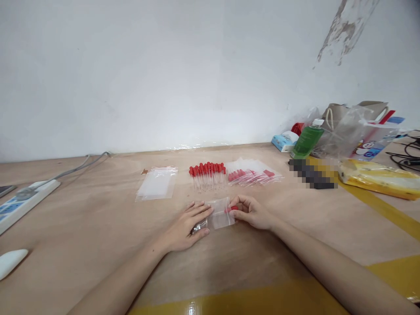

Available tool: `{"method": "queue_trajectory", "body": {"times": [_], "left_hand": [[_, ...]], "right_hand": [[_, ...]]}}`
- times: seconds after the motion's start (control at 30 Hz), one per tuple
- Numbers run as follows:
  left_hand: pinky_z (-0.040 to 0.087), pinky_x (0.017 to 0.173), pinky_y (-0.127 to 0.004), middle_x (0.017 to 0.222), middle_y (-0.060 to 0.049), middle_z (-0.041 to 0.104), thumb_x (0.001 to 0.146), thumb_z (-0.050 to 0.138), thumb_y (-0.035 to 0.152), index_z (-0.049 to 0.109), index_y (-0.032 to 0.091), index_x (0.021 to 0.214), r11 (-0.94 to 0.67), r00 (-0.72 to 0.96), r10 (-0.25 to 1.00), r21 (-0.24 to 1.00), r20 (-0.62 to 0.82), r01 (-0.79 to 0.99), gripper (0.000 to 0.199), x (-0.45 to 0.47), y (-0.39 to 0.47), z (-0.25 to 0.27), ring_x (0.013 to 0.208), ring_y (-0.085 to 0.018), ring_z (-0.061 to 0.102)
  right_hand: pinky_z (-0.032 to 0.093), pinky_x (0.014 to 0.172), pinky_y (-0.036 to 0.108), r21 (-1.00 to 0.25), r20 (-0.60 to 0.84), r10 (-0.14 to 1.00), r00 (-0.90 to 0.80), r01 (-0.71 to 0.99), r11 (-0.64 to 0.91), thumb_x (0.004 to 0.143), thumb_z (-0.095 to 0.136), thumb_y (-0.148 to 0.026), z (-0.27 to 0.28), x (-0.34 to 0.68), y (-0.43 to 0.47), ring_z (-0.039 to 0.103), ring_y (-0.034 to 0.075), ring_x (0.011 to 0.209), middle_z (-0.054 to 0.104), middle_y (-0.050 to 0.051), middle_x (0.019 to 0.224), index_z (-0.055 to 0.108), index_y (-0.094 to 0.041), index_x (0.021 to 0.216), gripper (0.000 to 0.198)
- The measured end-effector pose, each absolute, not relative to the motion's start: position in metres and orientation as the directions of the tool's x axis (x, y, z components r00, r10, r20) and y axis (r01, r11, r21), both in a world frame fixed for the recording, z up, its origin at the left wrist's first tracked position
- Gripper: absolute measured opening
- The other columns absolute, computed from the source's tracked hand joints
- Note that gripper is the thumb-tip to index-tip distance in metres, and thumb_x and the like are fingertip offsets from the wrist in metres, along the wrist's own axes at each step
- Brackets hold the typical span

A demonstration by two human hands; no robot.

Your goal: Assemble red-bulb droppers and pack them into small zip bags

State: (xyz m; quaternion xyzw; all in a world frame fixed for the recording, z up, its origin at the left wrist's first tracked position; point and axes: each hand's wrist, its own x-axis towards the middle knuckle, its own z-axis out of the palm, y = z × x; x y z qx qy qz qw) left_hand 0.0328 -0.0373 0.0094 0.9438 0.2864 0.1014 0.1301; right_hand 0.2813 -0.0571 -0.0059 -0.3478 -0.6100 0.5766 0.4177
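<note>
A small clear zip bag (220,213) lies on the table between my hands. Its left end is under my left hand (192,223), whose fingers are stretched out and pressed lightly on the plastic. At the bag's right end, my right hand (251,212) pinches the red bulb of a dropper (234,208); the rest of the dropper is hard to make out against the plastic. Just beyond stands out a row of droppers with red bulbs (207,169). To its right is a pile of bags with droppers inside (254,173), and on the left a stack of flat bags (157,183).
A white power strip (29,201) with a grey cable sits at the far left, above a white object (12,262). Toward the back right are a tissue pack (284,142), a green bottle (307,139), plastic bags (357,127) and a yellow package (377,178). Yellow tape (393,273) crosses the table.
</note>
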Motion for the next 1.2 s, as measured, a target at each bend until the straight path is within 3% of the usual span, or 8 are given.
{"method": "queue_trajectory", "body": {"times": [0.23, 0.33, 0.43, 0.57, 0.77, 0.87, 1.0, 1.2], "left_hand": [[0.032, 0.102, -0.043, 0.138, -0.004, 0.036, 0.087, 0.044, 0.038, 0.038, 0.028, 0.131, -0.763, 0.788, 0.592, 0.431, 0.168, 0.482, 0.045, 0.028, -0.035, 0.010, 0.126, -0.023, 0.033], [0.038, 0.098, -0.040, 0.130, -0.005, 0.046, 0.086, 0.047, 0.034, 0.050, 0.026, 0.122, -0.759, 0.777, 0.593, 0.467, 0.209, 0.454, 0.037, 0.021, -0.031, 0.008, 0.120, -0.022, 0.042], [0.039, 0.097, -0.039, 0.123, -0.006, 0.052, 0.085, 0.048, 0.033, 0.053, 0.025, 0.118, -0.765, 0.782, 0.587, 0.461, 0.210, 0.450, 0.034, 0.019, -0.030, 0.007, 0.117, -0.021, 0.045], [0.040, 0.097, -0.039, 0.124, -0.005, 0.052, 0.085, 0.048, 0.035, 0.054, 0.026, 0.117, -0.759, 0.773, 0.600, 0.450, 0.206, 0.470, 0.034, 0.020, -0.031, 0.008, 0.117, -0.021, 0.045], [0.039, 0.098, -0.041, 0.124, -0.006, 0.051, 0.086, 0.046, 0.035, 0.055, 0.025, 0.116, -0.757, 0.732, 0.631, 0.408, 0.256, 0.510, 0.033, 0.020, -0.030, 0.006, 0.115, -0.022, 0.046], [0.035, 0.100, -0.043, 0.122, -0.006, 0.052, 0.086, 0.045, 0.035, 0.056, 0.025, 0.115, -0.759, 0.720, 0.639, 0.369, 0.270, 0.536, 0.032, 0.020, -0.029, 0.005, 0.116, -0.021, 0.045], [0.029, 0.104, -0.045, 0.123, -0.006, 0.052, 0.087, 0.044, 0.034, 0.054, 0.025, 0.117, -0.776, 0.740, 0.621, 0.336, 0.259, 0.534, 0.033, 0.018, -0.027, 0.005, 0.116, -0.020, 0.045], [0.028, 0.104, -0.045, 0.125, -0.007, 0.050, 0.083, 0.049, 0.039, 0.053, 0.025, 0.118, -0.775, 0.746, 0.618, 0.348, 0.247, 0.527, 0.038, 0.015, -0.026, 0.003, 0.118, -0.022, 0.044]], "right_hand": [[0.044, 0.066, 0.026, -0.997, 0.027, 0.918, -0.395, 0.057, 0.054, 0.065, 0.067, -0.044, -0.005, 0.285, -0.054, 0.057, 0.013, 0.072, 0.063, 0.003, 0.076, 0.059, -0.014, 0.074, 0.032], [0.043, 0.065, 0.025, -0.961, 0.085, 0.908, -0.411, 0.206, 0.184, 0.069, 0.063, -0.046, -0.004, 0.291, -0.051, 0.056, 0.014, 0.074, 0.063, 0.005, 0.082, 0.068, -0.015, 0.081, 0.034], [0.041, 0.070, 0.025, -0.820, 0.171, 0.865, -0.472, 0.419, 0.391, 0.072, 0.061, -0.041, 0.001, 0.296, -0.052, 0.053, 0.013, 0.077, 0.059, 0.004, 0.088, 0.070, -0.020, 0.086, 0.027], [0.040, 0.065, 0.023, -0.712, 0.152, 0.835, -0.528, 0.528, 0.464, 0.071, 0.062, -0.030, 0.008, 0.306, -0.054, 0.052, 0.012, 0.073, 0.058, 0.003, 0.090, 0.070, -0.022, 0.088, 0.020], [0.037, 0.059, 0.023, -0.606, 0.221, 0.949, -0.226, 0.731, 0.315, 0.074, 0.054, -0.022, 0.008, 0.323, -0.045, 0.051, 0.013, 0.063, 0.062, 0.003, 0.070, 0.067, -0.016, 0.073, 0.014], [0.036, 0.058, 0.022, -0.522, 0.289, 0.939, -0.188, 0.791, 0.319, 0.074, 0.050, -0.019, 0.016, 0.318, -0.033, 0.052, 0.012, 0.060, 0.062, 0.002, 0.067, 0.066, -0.016, 0.072, 0.016], [0.037, 0.065, 0.022, -0.435, 0.313, 0.946, -0.083, 0.873, 0.220, 0.074, 0.047, -0.016, 0.028, 0.298, -0.002, 0.056, 0.013, 0.069, 0.066, 0.003, 0.074, 0.067, -0.018, 0.077, 0.019], [0.040, 0.075, 0.024, -0.389, 0.166, 0.982, 0.091, 0.921, -0.020, 0.074, 0.048, -0.017, 0.027, 0.277, 0.060, 0.058, 0.019, 0.089, 0.064, 0.012, 0.096, 0.064, -0.012, 0.091, 0.024]]}}
